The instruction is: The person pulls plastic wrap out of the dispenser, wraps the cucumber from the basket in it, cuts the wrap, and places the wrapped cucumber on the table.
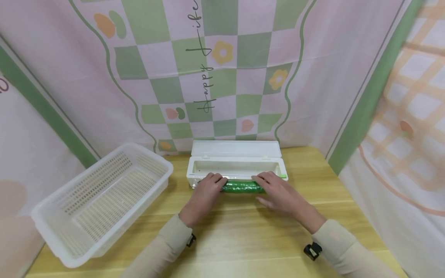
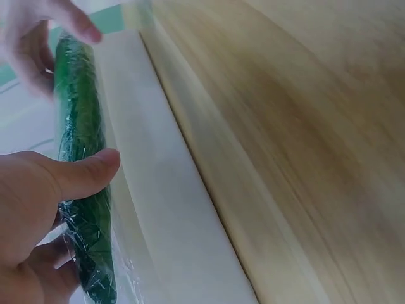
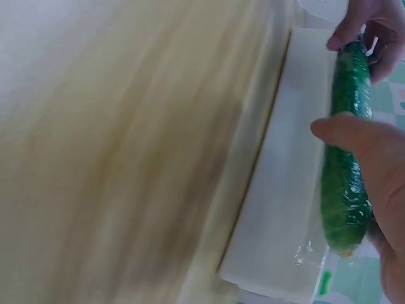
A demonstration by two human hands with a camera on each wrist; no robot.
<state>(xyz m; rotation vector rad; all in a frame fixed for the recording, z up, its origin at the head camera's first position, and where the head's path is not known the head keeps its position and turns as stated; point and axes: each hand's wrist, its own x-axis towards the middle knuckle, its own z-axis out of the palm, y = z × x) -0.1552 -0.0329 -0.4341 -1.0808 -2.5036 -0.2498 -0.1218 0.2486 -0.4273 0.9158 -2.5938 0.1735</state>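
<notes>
A green cucumber (image 1: 242, 187) wrapped in clear cling film lies crosswise at the front edge of a white cling film box (image 1: 236, 149), whose lid stands open. My left hand (image 1: 205, 194) grips the cucumber toward its left end. In the left wrist view the left thumb (image 2: 92, 174) crosses the film-covered skin, with the fingers behind. Toward the other end my right hand (image 1: 281, 195) holds it, and the right wrist view has the right thumb (image 3: 345, 131) over its near side. Loose film (image 3: 310, 253) stretches from the cucumber's end over the box front.
A white perforated plastic basket (image 1: 130, 220) stands at the left of the wooden table (image 1: 250, 247). Behind the box hangs a patterned cloth (image 1: 222, 83), with more cloth on both sides. At the box's right end is a small green piece (image 1: 283, 176).
</notes>
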